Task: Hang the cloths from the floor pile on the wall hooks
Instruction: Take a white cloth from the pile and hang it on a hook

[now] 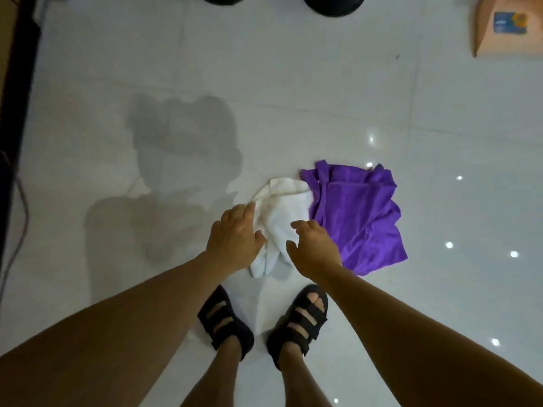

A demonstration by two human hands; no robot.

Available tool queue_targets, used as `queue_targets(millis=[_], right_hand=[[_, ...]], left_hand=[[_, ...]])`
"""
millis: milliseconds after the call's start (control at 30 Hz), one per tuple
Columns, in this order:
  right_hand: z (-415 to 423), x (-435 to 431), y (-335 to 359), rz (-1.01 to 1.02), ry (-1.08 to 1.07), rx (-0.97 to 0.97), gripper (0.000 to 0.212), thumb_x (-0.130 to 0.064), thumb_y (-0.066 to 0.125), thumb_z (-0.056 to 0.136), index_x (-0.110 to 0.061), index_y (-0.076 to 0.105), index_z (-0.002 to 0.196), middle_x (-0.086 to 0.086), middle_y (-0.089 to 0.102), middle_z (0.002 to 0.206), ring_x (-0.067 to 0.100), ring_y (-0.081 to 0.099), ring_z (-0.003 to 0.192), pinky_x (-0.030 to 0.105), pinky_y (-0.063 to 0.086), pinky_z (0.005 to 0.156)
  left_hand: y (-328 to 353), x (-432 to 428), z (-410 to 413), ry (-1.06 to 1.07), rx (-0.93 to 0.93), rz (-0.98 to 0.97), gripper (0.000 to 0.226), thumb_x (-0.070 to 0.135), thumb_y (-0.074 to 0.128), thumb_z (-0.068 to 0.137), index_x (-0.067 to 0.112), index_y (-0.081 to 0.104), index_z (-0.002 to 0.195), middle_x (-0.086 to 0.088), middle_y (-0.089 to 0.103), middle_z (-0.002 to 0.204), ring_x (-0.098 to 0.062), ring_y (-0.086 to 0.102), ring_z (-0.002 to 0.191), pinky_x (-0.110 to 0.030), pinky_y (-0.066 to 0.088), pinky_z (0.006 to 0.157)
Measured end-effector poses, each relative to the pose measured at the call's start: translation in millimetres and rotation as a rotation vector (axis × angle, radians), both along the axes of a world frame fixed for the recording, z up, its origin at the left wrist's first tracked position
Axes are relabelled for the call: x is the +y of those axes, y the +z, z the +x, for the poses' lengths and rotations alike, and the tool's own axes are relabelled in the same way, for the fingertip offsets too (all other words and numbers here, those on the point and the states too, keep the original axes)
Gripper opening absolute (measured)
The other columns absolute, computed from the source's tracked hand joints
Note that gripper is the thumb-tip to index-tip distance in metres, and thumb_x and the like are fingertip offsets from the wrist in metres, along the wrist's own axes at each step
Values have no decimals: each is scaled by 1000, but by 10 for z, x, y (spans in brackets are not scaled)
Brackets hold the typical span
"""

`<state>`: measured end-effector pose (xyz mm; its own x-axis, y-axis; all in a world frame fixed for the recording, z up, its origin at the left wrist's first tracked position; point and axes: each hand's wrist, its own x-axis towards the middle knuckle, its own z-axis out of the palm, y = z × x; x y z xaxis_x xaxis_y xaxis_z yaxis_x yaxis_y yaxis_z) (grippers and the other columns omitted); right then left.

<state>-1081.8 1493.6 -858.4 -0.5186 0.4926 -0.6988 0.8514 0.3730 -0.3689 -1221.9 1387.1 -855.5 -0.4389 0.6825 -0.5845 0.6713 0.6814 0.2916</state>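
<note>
Reaching down, left hand and right hand hold nothing, fingers loose over the white cloth; it and the purple cloth lie unhung on the floor.

1. The left hand and right hand are bare, as are both forearms.
2. Each foot wears a chunky black sandal: left sandal, right sandal (three broad straps apiece, toes open).
3. The shins are bare above the ankle straps.
</note>
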Motion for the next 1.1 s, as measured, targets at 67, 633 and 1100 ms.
queue_targets(millis=[67, 633, 1100], right_hand=[[-8, -179, -548, -20, 9, -42, 43, -28, 49, 93, -22, 47, 136, 1, 54, 127, 23, 53, 116, 38, 48, 89], [-32, -798, -2397, 172, 105, -229, 17, -12, 47, 89, -12, 53, 104, 7, 70, 92, 31, 67, 84, 31, 39, 68], [-522, -143, 233, -118, -1004, 421, 12, -18, 48, 90, -11, 50, 80, 0, 52, 74, 21, 53, 73, 53, 52, 79]], left_hand=[[-480, -160, 65, 28, -31, -19, 63, 38, 47, 93, 16, 24, 148, -8, 40, 145, -28, 42, 128, -41, 42, 101], [-1970, -774, 166, 156, -142, -24, 62, 36, 44, 93, 14, 23, 148, -9, 34, 148, -27, 32, 134, -40, 36, 104], [354, -312, -158, 154, -329, 119, 90, 49, 66, 81, 24, 14, 151, 1, 23, 155, -19, 23, 141, -27, 26, 106]])
